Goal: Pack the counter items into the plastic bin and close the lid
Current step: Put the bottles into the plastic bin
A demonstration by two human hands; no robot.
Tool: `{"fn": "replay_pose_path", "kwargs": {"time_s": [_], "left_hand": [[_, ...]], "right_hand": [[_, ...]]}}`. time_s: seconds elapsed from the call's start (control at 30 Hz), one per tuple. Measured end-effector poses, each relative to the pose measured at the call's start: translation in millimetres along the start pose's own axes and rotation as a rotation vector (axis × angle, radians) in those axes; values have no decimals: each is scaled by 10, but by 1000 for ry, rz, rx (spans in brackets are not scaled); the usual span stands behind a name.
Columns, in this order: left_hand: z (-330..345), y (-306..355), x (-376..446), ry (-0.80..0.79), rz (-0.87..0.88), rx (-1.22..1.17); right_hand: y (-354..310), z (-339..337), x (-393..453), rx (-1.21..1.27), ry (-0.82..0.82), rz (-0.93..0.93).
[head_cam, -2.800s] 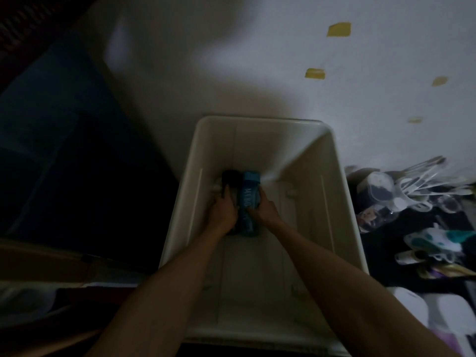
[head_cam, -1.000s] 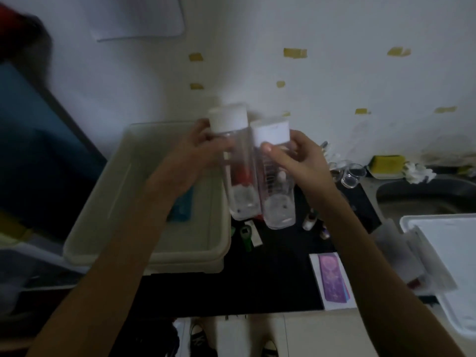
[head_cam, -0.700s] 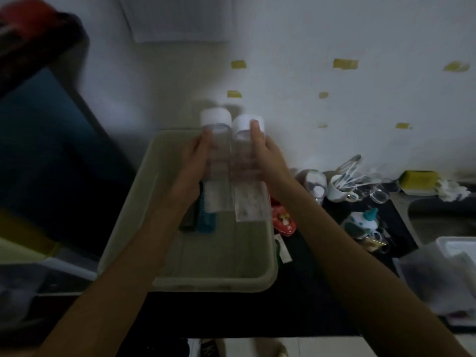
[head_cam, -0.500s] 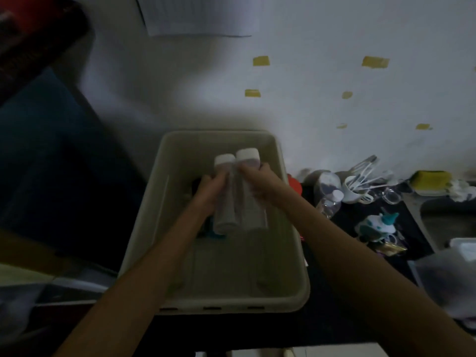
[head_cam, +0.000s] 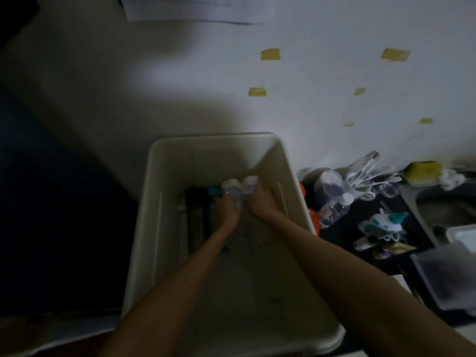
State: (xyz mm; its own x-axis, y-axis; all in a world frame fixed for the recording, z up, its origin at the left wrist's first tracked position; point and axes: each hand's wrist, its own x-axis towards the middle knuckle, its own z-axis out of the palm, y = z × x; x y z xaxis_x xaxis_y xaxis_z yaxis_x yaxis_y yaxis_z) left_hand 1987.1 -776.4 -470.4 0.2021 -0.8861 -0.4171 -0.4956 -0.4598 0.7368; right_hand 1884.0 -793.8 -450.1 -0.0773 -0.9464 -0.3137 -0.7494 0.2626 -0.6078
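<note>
one plastic bin [head_cam: 154, 228] stood open on the counter, pale and deep, with four bottles lying in a row along its floor: a dark bottle [head_cam: 193, 217] furthest left, a teal bottle [head_cam: 211, 194] touching it, then two clear bottles with white caps. the left hand [head_cam: 226, 211] was curled round the left clear bottle [head_cam: 231, 189], and the right hand [head_cam: 260, 202] was curled round the right clear bottle [head_cam: 249, 185], the two bottles side by side and touching. both forearms reached down into the bin from the near edge and covered most of the bottles' bodies, so only the caps and a little clear wall showed.

to the right of the bin, on the dark counter, lay a crowd of small things: a small clear bottle [head_cam: 334, 208] on its side, a lidded jar [head_cam: 329, 184], a white cup of utensils [head_cam: 360, 181], a teal and white toy-like piece [head_cam: 383, 222], and a yellow sponge [head_cam: 422, 170] by the sink [head_cam: 450, 212]. a red item [head_cam: 313, 217] showed just beside the bin's right wall, mostly hidden by it. six scraps of yellow tape [head_cam: 270, 54] dotted the white wall. a frosted container [head_cam: 448, 276] was cut off at the right edge. the left side was too dark to make out.
</note>
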Motion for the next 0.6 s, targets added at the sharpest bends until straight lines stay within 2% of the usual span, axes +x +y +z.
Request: {"fn": "replay_pose_path", "kwargs": {"time_s": [0.07,0.2,0.33,0.5,0.6], "left_hand": [[51,-18,-31,31,-17,-55],[147,-78,-44,33,102,107],[178,-136,-3,9,244,319],[99,-160,46,-97,283,281],[44,-237,29,-114,284,302]], "right_hand": [[-10,28,-72,21,24,-27],[58,106,-130,-55,119,-56],[55,95,-131,-143,86,-38],[85,166,-56,-374,63,-15],[122,241,25,-445,35,-107]]}}
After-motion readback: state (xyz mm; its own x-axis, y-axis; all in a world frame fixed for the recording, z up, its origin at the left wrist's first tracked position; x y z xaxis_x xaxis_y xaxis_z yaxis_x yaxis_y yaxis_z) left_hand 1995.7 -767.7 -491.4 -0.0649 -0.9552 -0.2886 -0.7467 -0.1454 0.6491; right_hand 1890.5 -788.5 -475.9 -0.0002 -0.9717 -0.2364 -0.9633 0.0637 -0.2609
